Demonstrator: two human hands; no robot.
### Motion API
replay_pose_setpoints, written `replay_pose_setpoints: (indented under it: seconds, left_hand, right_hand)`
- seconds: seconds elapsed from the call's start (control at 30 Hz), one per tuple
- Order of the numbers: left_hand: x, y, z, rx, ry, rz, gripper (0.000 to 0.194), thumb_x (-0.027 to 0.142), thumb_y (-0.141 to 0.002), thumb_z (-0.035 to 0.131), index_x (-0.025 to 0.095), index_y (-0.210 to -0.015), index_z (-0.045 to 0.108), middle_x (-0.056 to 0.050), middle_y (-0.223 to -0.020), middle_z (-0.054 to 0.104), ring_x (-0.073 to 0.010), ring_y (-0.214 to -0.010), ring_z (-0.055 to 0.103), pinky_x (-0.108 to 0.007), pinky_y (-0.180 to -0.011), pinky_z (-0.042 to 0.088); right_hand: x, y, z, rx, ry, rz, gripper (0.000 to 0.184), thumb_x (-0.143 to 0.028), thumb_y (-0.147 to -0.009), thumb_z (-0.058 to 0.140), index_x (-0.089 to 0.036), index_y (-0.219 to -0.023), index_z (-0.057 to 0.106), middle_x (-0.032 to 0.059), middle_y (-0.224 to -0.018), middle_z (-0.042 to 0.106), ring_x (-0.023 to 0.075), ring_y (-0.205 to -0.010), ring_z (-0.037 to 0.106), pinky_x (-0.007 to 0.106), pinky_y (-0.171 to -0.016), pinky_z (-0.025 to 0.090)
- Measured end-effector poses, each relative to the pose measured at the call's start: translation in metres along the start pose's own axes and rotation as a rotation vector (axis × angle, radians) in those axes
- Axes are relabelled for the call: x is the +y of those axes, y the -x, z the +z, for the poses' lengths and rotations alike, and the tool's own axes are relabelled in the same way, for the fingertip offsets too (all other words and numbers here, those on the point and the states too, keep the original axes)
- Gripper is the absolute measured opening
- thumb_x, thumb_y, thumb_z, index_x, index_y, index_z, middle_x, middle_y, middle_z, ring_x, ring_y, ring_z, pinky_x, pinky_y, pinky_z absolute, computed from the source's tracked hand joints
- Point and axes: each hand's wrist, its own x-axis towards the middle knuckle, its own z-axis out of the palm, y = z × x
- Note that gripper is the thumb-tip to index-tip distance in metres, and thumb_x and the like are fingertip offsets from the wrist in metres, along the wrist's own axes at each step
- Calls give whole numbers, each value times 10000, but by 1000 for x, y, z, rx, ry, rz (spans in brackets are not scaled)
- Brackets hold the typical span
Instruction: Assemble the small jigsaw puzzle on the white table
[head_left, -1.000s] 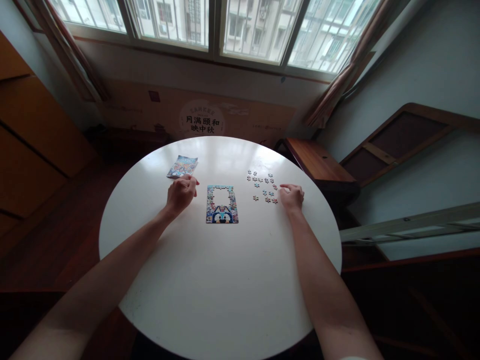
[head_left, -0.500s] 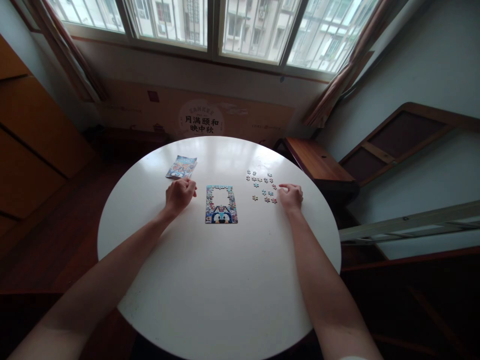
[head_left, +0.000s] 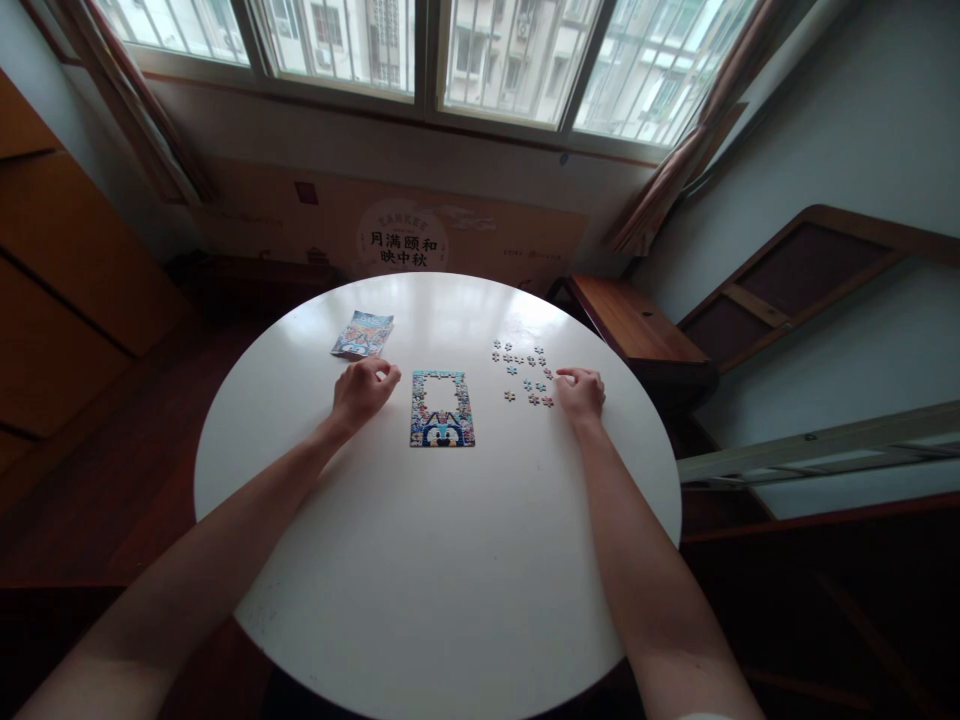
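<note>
A partly assembled jigsaw puzzle [head_left: 442,431] lies flat at the table's middle, with a blue cartoon face at its lower edge and a ragged white gap in its upper half. Just left of it, my left hand [head_left: 366,390] rests with fingers curled and thumb near the index finger; I see nothing in it. My right hand [head_left: 582,393] lies on the table with most fingers folded and the index finger bent toward the puzzle pieces [head_left: 541,387]. Several loose pieces are spread left of that hand, apart from the puzzle.
A colourful printed packet or picture sheet [head_left: 364,333] lies behind my left hand on the round white table [head_left: 442,560]. Beyond the table's right edge stands a brown wooden bench or stool [head_left: 622,315]. Barred windows [head_left: 420,60] run along the far wall.
My left hand has loosened from a tight fist, its index finger and thumb reaching slightly right toward the puzzle. The right hand, puzzle and loose pieces look unmoved.
</note>
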Motion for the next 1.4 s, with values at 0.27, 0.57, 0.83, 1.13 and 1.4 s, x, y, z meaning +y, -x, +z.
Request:
replay_pose_setpoints:
  seconds: [0.27,0.57,0.83,1.13,1.4]
  left_hand:
    - [1,2,0,35,-6,17,321,399,-829,474,220,-701,709,-33,-841,733,-194,-720,643,-278,-647,428]
    - [3,2,0,8,-23,9,305,389,-824,493,216,-698,711,-44,-863,740,-203,-728,653,-285,-653,441]
    - [3,2,0,-11,-26,9,292,385,-821,505,221,-678,698,-37,-873,745,-205,-746,662,-277,-655,448]
    - [4,3,-1,-27,-24,7,293,391,-812,506,223,-668,697,-43,-837,735,-217,-748,659,-291,-660,450]
    - [4,2,-1,-33,-22,5,292,388,-811,504,219,-671,697,-40,-862,739,-212,-747,658,-291,-659,449]
  right_hand:
    - [1,0,0,-11,26,-17,227,-228,-750,559,-226,-872,751,85,-1048,587,260,-1008,532,440,-1002,390]
    - [0,1,0,-25,54,-16,220,-233,-766,568,-225,-884,754,90,-1070,595,265,-1031,527,435,-994,395]
    - [1,1,1,-4,33,-23,201,-232,-751,582,-232,-850,756,76,-1037,596,256,-1010,527,429,-1000,391]
    - [0,2,-1,-34,63,-19,225,-236,-773,569,-228,-897,757,88,-1090,595,269,-1049,521,437,-1006,387]
    - [-6,-1,-7,-16,62,34,218,-231,-735,564,-229,-843,753,71,-1002,629,242,-950,567,466,-971,389]
